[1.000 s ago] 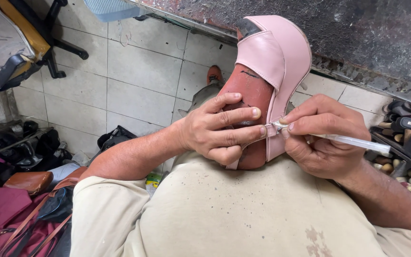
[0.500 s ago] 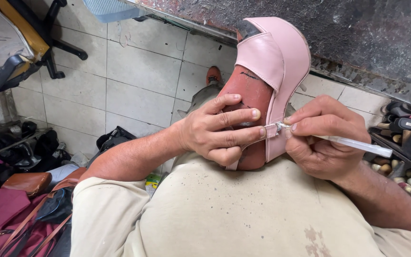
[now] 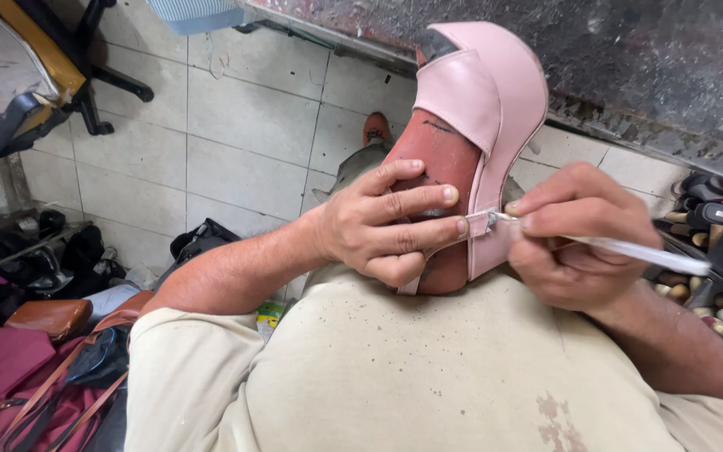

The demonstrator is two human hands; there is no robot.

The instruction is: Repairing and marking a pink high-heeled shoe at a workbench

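A pink wedge sandal (image 3: 495, 92) stands upside down against my chest, its reddish-brown sole facing me. My left hand (image 3: 387, 222) grips the sole, its fingertips pressing on the pink side strap by a small metal buckle (image 3: 489, 222). My right hand (image 3: 575, 230) pinches a thin white-handled tool (image 3: 646, 253); its tip touches the strap at the buckle. My beige shirt (image 3: 428, 377) fills the lower frame.
Pale floor tiles (image 3: 244, 134) lie beyond. Dark bags and shoes (image 3: 69, 259) and a maroon bag (image 3: 10, 368) are piled at the left. A black-and-yellow chair (image 3: 52, 67) stands upper left. Several shoes (image 3: 713, 293) sit at the right under a dark stone counter (image 3: 654, 59).
Almost nothing differs. My right hand has shifted slightly, keeping the tool tip at the strap's buckle. The left hand keeps its hold on the sandal.
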